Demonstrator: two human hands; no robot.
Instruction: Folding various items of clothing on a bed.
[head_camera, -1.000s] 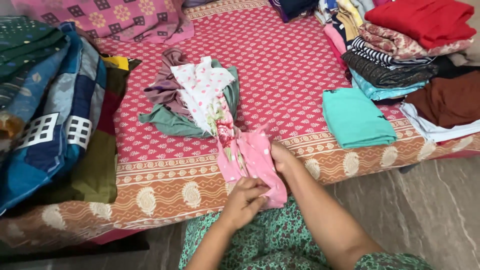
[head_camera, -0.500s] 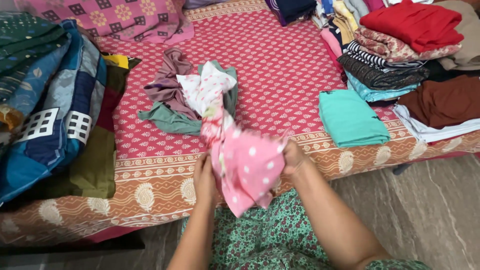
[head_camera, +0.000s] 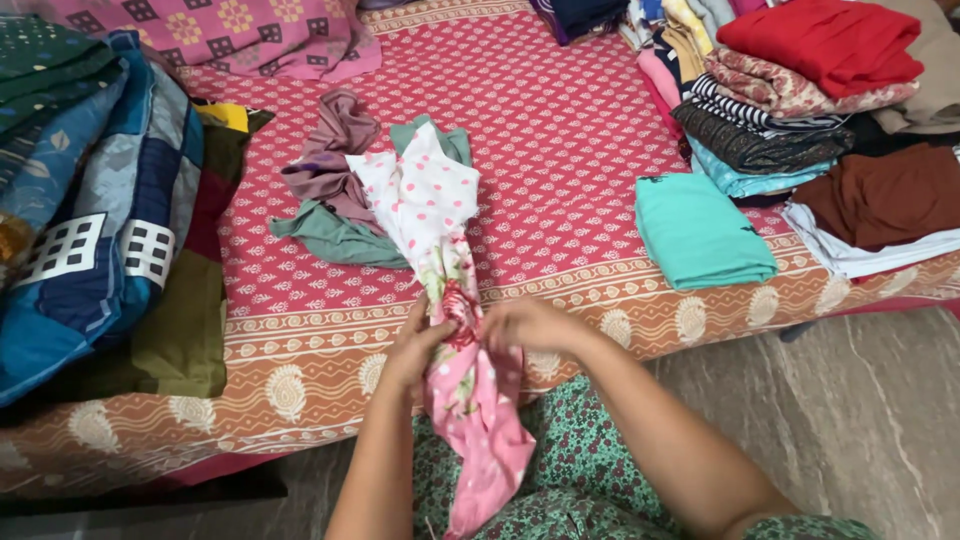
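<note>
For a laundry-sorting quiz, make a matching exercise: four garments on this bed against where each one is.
1 pink dotted garment
2 teal folded garment
3 red folded garment
4 mauve crumpled garment

a top of the right-hand stack
b gripped by left hand and right hand
c alone near the bed's front edge
d loose pile at mid-bed

Pairs: 1-b, 2-c, 3-a, 4-d

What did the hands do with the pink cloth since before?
Both hands, left hand and right hand, gathered the spread pink cloth into a narrow bunch, gripping its middle at the bed edge. The folded teal cloth and the clothes pile stayed put.
</note>
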